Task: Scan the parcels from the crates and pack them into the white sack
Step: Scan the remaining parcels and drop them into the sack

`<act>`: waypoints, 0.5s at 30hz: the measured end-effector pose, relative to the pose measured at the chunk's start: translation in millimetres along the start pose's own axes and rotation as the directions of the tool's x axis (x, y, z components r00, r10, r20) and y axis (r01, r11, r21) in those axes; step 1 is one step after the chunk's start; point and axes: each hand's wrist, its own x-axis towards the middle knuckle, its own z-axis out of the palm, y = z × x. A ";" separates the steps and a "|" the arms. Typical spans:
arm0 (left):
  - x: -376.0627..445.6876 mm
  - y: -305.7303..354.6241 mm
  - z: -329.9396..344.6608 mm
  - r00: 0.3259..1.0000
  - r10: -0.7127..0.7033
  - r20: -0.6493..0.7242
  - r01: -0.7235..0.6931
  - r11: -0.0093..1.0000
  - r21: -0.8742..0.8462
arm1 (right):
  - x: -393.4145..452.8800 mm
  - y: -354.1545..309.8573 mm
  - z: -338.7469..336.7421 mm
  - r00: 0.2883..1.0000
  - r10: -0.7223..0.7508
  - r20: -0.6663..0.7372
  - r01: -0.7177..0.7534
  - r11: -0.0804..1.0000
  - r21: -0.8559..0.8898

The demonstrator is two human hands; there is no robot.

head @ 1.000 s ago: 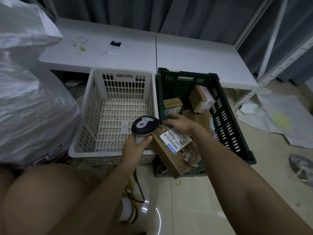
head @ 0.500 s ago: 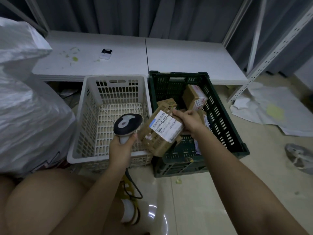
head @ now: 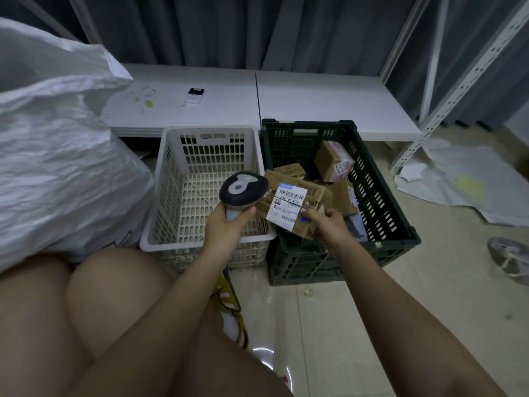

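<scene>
Both hands grip — left hand round scanner, right hand pinching parcel, label up.

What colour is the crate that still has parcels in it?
Dark green crate, seen in the head view.

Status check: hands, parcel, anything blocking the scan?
Left hand grips scanner. Right hand holds parcel over green crate, label up beside scanner head. Nothing between them.
</scene>
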 end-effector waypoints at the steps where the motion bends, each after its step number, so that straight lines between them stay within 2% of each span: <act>1: -1.7 1.1 -0.8 1.000 0.007 0.012 -0.007 1.000 0.020 | -5.3 -1.3 2.4 1.000 -0.013 0.001 0.013 0.999 0.035; 7: -8.2 5.5 -9.8 0.991 0.023 0.135 -0.045 0.986 0.160 | -14.8 -9.0 5.4 0.991 -0.095 -0.091 0.113 0.970 0.214; 12: -9.1 13.3 -11.5 0.977 0.057 0.207 -0.092 0.982 0.167 | -15.0 -25.3 9.8 0.983 -0.164 -0.080 0.180 0.942 0.282; 15: -7.6 18.9 -8.8 0.967 0.024 0.254 -0.062 0.987 0.146 | -16.9 -32.4 12.5 0.982 -0.177 -0.071 0.190 0.936 0.295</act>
